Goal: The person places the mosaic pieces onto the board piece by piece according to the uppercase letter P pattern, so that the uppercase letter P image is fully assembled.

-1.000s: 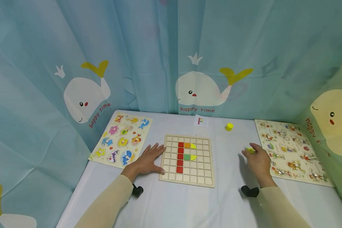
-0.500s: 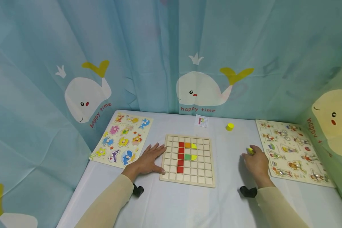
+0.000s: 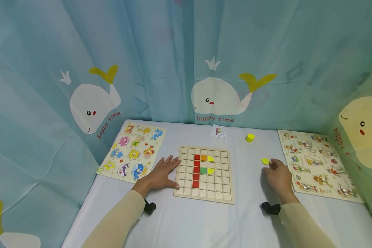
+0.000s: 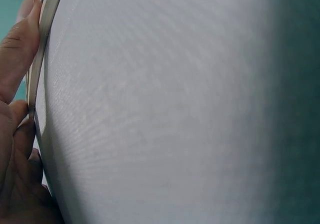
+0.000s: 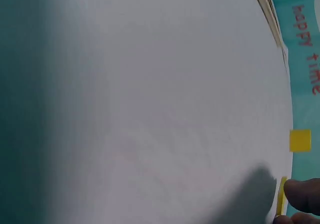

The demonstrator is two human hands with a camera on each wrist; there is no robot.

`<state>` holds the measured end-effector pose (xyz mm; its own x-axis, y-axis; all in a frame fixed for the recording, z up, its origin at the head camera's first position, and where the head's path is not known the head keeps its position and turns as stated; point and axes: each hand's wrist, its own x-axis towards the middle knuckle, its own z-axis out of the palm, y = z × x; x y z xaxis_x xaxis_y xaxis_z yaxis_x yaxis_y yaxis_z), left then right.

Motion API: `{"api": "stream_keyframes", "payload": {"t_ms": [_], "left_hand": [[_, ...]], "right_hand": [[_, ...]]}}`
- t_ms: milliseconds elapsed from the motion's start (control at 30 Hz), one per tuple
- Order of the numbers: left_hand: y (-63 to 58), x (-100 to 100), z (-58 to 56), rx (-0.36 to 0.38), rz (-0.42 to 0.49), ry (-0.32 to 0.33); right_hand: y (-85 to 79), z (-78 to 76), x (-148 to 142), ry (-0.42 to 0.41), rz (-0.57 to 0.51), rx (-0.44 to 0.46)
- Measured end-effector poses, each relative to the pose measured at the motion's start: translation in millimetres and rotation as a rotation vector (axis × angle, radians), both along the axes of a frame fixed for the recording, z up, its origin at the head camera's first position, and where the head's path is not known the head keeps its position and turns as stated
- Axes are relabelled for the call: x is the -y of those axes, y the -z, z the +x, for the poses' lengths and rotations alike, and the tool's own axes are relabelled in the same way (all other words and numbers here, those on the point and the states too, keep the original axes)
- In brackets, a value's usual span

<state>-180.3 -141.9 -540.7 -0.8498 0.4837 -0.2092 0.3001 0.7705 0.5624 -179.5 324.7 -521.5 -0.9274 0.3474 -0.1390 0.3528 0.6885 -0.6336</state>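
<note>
A wooden grid board (image 3: 203, 200) lies on the white table with several red tiles (image 3: 196, 171) in a column, an orange tile (image 3: 204, 157), a green tile (image 3: 203, 171) and two yellow tiles (image 3: 210, 158) set in its cells. My left hand (image 3: 162, 174) rests at the board's left edge with fingers spread, thumb on its lower left side. To the right of the board, my right hand (image 3: 279, 179) pinches a small yellow tile (image 3: 265, 161) at its fingertips. In the right wrist view that yellow tile (image 5: 281, 196) shows edge-on beside the thumb.
A yellow cylinder (image 3: 249, 138) stands behind the right hand. Near the back lies a small pattern card (image 3: 218, 131). An animal peg puzzle (image 3: 128, 151) lies at the left, a figure peg puzzle (image 3: 316, 165) at the right. Whale-print curtains (image 3: 161, 69) surround the table.
The yellow tile, mostly covered by the right fingers before, now sticks out to the left of the fingertips. The right hand has barely shifted; the left hand keeps its place on the board.
</note>
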Motion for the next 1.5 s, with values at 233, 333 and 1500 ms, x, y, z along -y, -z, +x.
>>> {"api": "stream_keyframes", "payload": {"t_ms": [233, 333, 1500], "left_hand": [[0.8, 1.4, 0.4, -0.010, 0.016, 0.009], [0.7, 1.4, 0.6, -0.012, 0.020, 0.009], [0.8, -0.3, -0.5, -0.004, 0.022, 0.007]], "right_hand": [[6.2, -12.0, 0.0, 0.022, 0.016, -0.006], [9.5, -14.2, -0.8, -0.017, 0.045, -0.028], [2.8, -15.9, 20.6, -0.073, 0.080, -0.347]]}}
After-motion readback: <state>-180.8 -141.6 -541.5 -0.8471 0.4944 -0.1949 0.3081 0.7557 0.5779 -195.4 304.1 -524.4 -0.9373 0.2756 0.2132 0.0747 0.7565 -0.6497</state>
